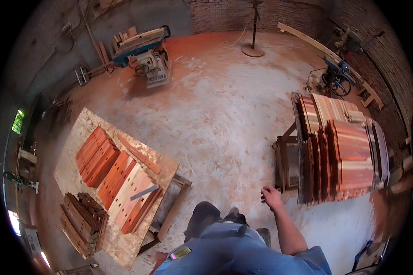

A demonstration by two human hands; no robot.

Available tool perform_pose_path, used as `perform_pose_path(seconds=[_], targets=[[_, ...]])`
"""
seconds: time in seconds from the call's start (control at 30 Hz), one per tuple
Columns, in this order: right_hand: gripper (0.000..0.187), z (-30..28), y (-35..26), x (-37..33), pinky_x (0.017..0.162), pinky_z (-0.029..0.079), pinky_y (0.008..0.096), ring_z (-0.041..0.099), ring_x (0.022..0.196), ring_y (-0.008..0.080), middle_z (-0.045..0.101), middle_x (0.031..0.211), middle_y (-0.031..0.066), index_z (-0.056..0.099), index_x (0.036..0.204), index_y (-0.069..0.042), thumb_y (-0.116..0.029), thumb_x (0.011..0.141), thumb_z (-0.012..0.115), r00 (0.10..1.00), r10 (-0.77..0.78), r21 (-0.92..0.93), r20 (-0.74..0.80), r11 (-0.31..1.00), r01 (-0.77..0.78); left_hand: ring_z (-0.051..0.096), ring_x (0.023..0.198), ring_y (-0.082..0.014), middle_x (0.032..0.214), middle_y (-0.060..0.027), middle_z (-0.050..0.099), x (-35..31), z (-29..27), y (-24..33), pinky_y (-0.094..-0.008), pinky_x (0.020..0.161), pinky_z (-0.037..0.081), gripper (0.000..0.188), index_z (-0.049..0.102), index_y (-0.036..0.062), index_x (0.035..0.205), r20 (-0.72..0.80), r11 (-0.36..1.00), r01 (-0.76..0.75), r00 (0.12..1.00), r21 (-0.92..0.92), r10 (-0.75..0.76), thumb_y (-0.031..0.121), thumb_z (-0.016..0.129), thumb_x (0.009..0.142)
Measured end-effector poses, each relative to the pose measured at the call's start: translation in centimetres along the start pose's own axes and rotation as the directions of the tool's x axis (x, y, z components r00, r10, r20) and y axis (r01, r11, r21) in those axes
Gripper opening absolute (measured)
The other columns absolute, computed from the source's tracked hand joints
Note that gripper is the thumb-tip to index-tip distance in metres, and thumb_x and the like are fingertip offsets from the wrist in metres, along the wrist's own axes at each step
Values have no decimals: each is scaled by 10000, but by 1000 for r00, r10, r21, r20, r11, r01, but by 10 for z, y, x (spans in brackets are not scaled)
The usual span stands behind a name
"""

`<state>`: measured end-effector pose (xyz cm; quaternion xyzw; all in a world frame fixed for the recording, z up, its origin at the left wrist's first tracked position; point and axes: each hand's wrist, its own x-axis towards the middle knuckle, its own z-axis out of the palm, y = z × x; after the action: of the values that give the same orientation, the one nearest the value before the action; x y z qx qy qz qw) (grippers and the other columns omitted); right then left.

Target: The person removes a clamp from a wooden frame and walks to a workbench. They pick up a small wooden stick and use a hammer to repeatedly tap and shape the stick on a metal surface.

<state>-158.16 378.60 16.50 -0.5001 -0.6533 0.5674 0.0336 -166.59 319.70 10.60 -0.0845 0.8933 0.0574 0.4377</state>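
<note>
Two hands seen: right hand hung loosely curled, holding nothing, just left of tall stack of reddish sawn wood planks on dark metal trolley. Left hand barely showed at near edge; grip impossible to tell. Dusty plywood bench at left carried reddish drilled boards and grey metal bar. Judged step: approach to plank stack; next move called for reach right and firm hold on plank edge.
</note>
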Motion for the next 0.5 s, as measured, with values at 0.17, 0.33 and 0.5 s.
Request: perform_pose_path(seconds=[0.17,0.33,0.5], targets=[[186,-28,-66,97,572,521,331,630,650,183,641,763,114,638,884,1,-180,885,593,997,-74,-63,20,995,76,531,1021,-401,1117,-243,538,63,-21,108,-457,908,427,295,562,-5,1002,86,976,-215,974,43,211,108,632,739],[285,-16,-122,159,621,510,391,638,607,233,654,709,139,641,826,-9,-283,891,602,929,-369,-450,-10,831,326,538,967,-384,1059,-225,546,136,-76,281,-451,870,434,265,562,7,971,121,879,-477,873,18,472,113,631,737],[352,-38,-178,208,603,502,394,643,604,230,651,689,135,647,803,-5,-341,902,603,950,-307,-404,-63,878,257,546,913,-368,1000,-207,553,169,-164,487,-445,833,442,236,562,20,939,89,700,-711,695,-62,714,118,630,736]])
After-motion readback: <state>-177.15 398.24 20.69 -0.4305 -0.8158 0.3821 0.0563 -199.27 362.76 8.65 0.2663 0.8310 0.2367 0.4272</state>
